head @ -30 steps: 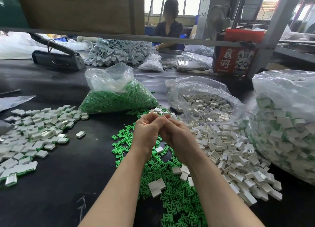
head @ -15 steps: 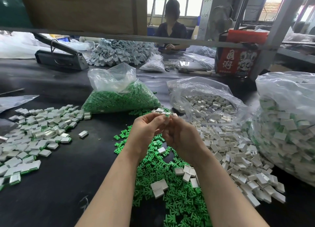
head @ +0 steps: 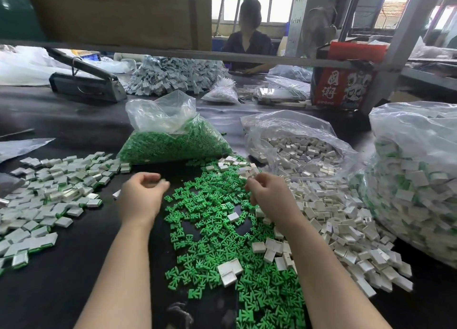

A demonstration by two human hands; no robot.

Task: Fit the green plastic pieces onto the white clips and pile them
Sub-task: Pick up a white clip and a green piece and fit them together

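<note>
My left hand (head: 141, 197) hovers over the black table left of the loose green pieces (head: 217, 232). Its fingers are curled, and a small pale blurred piece, seemingly an assembled clip, sits at the fingertips. My right hand (head: 269, 195) hangs with curled fingers at the near edge of the loose white clips (head: 329, 210); its fingertips face away, so whether they hold anything is hidden. Finished white-and-green clips (head: 57, 187) lie piled on the left, with one stray clip (head: 116, 194) beside my left hand.
A bag of green pieces (head: 173, 140), an open bag of white clips (head: 296, 145) and a big bag of finished clips (head: 415, 175) stand behind and to the right. A sealing tool (head: 86, 83) lies far left. A person (head: 247, 41) sits opposite.
My hands were pressed together over the green pieces; now they have parted. The left hand swung toward the finished pile and the right hand moved toward the white clips.
</note>
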